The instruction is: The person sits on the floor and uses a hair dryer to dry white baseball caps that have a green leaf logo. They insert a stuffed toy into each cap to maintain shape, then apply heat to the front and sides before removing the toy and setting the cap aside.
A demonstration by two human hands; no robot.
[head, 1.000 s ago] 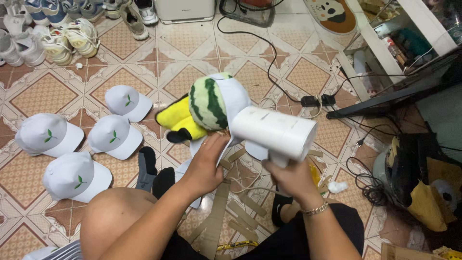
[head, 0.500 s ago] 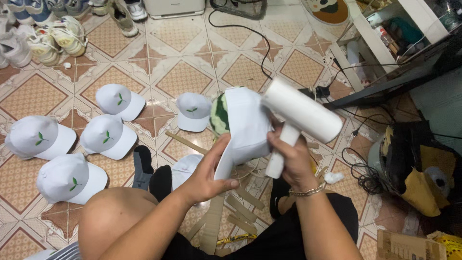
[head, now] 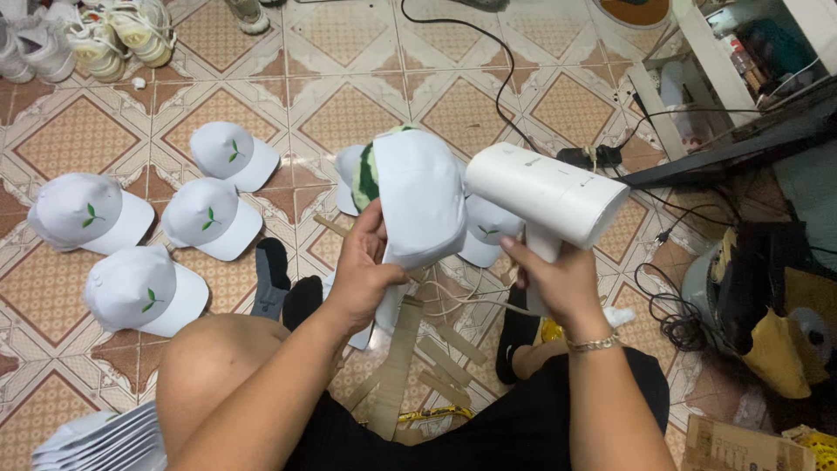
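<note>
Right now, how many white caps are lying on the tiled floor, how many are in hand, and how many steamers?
White fabric caps lying on the floor: 6, two partly hidden
White fabric cap gripped by the left hand: 1
White plastic handheld steamer in the right hand: 1
Total: 8

The left hand was raised at about 10 o'clock from the lap, fingers curled and thumb pressed closed in a grip, the forearm rising from the bare bent knee at 7 o'clock. The right hand sat at about 2 o'clock, fist wrapped tight in a grip, a bracelet circling its wrist. The 2 hands were near each other, not touching.
</note>
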